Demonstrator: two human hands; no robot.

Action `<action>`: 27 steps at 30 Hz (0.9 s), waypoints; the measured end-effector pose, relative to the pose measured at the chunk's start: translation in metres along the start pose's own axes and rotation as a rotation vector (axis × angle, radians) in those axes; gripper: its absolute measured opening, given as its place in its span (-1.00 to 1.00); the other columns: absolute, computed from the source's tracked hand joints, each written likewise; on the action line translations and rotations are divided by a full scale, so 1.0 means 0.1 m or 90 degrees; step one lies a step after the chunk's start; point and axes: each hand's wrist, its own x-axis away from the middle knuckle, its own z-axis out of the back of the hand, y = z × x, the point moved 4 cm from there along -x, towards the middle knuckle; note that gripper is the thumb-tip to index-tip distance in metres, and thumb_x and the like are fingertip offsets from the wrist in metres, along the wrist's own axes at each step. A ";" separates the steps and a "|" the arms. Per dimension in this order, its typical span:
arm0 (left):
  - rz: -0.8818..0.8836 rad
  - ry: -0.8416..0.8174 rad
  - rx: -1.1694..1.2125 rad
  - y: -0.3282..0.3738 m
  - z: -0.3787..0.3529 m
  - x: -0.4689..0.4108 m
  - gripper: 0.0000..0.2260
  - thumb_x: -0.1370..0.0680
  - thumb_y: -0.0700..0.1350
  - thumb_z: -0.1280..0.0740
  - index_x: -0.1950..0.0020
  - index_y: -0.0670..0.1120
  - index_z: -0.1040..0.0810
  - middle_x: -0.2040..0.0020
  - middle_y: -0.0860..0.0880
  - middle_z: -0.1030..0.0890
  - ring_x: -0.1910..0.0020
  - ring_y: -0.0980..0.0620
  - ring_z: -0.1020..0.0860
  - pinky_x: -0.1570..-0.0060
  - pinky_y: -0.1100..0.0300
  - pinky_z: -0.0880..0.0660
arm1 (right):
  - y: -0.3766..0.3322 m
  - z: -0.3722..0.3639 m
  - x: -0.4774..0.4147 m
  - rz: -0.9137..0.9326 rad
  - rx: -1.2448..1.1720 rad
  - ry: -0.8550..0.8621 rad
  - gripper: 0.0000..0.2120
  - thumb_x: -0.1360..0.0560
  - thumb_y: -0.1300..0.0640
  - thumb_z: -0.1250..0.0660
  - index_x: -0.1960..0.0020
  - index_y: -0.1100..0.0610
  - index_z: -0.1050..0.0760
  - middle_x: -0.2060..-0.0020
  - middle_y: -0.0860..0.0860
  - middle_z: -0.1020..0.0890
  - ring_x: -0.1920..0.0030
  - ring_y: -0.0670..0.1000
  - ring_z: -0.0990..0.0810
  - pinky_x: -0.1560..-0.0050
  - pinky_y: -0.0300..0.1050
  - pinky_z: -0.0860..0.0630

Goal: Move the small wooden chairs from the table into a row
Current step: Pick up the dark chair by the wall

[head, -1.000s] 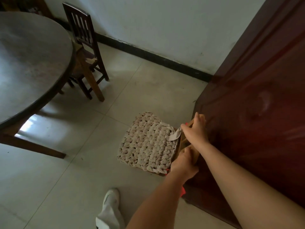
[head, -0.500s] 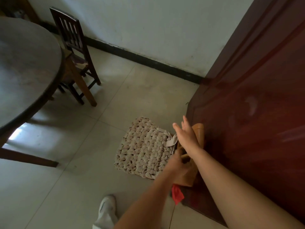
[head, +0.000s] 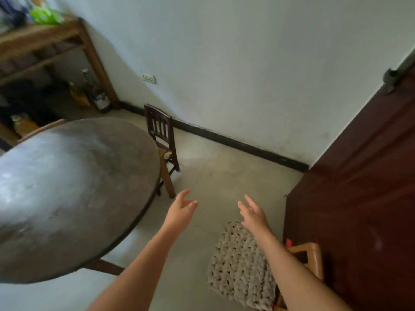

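Note:
A small light wooden chair (head: 311,259) with a woven cream seat cushion (head: 240,265) stands on the floor at the lower right, its back against the dark red door (head: 359,198). My right forearm crosses over it. A small dark wooden chair (head: 162,133) stands tucked at the far edge of the round grey table (head: 67,187). My left hand (head: 180,213) and my right hand (head: 253,215) are both raised over the floor between the two chairs, fingers spread, holding nothing.
A wooden shelf unit (head: 51,46) with bottles and a green item stands at the back left by the white wall. A black skirting strip (head: 242,147) runs along the wall. Pale floor tiles (head: 224,176) lie between table and door.
Both hands have let go of the light chair's back and lifted away from it. The view has swung up and left, toward the table and the dark chair.

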 end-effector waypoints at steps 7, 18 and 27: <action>-0.047 0.027 0.048 0.75 0.87 -0.25 -0.53 -0.58 -0.06 -0.24 -0.48 0.01 -0.23 -0.23 -0.09 -0.53 -0.18 -0.07 -0.52 -0.14 0.07 -0.46 | -1.02 -0.59 -0.26 0.043 -0.020 -0.074 -0.49 -0.58 0.05 -0.23 -0.50 0.04 -0.23 -0.38 0.11 -0.44 -0.31 0.09 -0.48 -0.08 -0.06 -0.47; -0.069 0.059 0.134 1.47 1.50 -1.47 -0.51 -0.61 -0.07 -0.19 -0.51 0.02 -0.14 -0.22 -0.09 -0.53 -0.01 0.08 -0.56 0.21 0.32 -0.49 | -2.47 -1.15 -1.52 0.143 0.061 -0.139 -0.54 -0.58 0.01 -0.20 -0.47 -0.01 -0.28 -0.26 0.09 -0.54 -0.18 0.08 -0.54 0.16 -0.14 -0.48; 0.016 0.130 0.163 2.11 1.77 -3.29 -0.48 -0.60 -0.08 -0.20 -0.53 0.03 -0.09 -0.34 -0.13 -0.46 0.08 0.10 -0.53 0.34 0.33 -0.48 | -3.73 -1.78 -3.16 0.156 0.158 -0.220 -0.56 -0.57 0.00 -0.20 -0.44 -0.04 -0.33 -0.16 0.11 -0.59 -0.09 0.07 -0.57 0.20 -0.15 -0.47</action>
